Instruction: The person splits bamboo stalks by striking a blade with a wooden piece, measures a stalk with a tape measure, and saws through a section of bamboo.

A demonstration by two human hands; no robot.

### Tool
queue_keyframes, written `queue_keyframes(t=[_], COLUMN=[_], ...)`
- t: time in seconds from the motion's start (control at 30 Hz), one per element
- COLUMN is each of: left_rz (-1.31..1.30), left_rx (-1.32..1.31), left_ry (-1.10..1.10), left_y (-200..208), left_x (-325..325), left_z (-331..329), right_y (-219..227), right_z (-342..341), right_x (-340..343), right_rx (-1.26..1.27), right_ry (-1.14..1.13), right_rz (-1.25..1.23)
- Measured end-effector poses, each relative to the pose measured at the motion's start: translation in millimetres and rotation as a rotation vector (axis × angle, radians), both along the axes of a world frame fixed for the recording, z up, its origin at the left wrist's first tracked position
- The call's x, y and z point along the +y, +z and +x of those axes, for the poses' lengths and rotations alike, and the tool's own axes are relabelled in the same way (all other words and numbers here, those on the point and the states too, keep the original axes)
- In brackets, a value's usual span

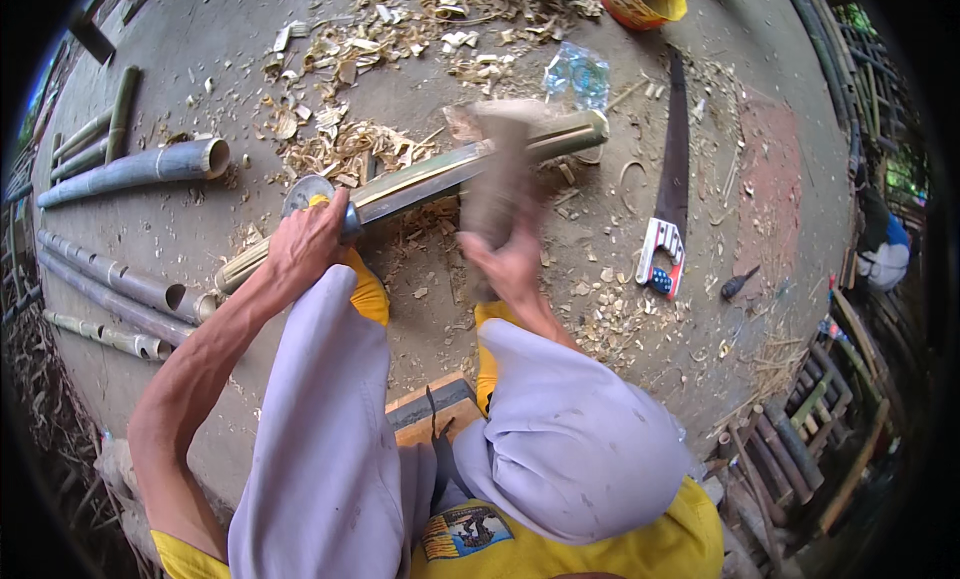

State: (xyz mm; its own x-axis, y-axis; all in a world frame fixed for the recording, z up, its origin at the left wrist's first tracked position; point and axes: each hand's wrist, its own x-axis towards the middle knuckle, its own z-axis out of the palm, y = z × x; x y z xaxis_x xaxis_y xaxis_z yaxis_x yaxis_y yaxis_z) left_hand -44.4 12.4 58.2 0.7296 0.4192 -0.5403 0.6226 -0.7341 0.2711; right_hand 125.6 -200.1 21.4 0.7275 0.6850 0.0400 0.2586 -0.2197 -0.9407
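A split bamboo pole [425,176] lies aslant in front of me, its near-left end beside my left foot. My left hand [308,237] is closed round the handle of a long knife [415,197] with a blue collar. Its grey blade lies along the near side of the bamboo. In my right hand [514,271] is the lower end of a thick wooden mallet [497,184], smeared by motion. The mallet stands across the blade's far part and hides it and some of the bamboo; whether it touches them I cannot tell.
Pale shavings [365,149] litter the ground. A handsaw [672,159] lies to the right, near a dark small tool [738,283]. Bamboo tubes [140,171] lie at left. Crumpled clear plastic [578,76] and a yellow-red bucket [640,1] are beyond. Another person [885,254] is far right.
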Motion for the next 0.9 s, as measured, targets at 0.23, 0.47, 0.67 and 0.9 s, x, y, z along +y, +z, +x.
queue_keyframes(t=[0.23,0.47,0.67,0.9], left_rz=[0.016,0.025,0.017,0.027], left_rx=[-0.021,-0.002,-0.014,-0.007], left_ry=[0.016,0.018,0.007,0.010], left_y=[6,-2,-1,-1], left_x=[2,4,0,2], left_z=[-5,-9,-3,-11], right_y=[71,3,30,22], right_z=[-1,3,-13,4], right_x=[10,7,-9,5], right_rx=[0.338,0.292,0.265,0.264], right_ry=[-0.023,0.196,-0.145,0.143], right_rz=[0.263,-0.205,0.428,-0.148])
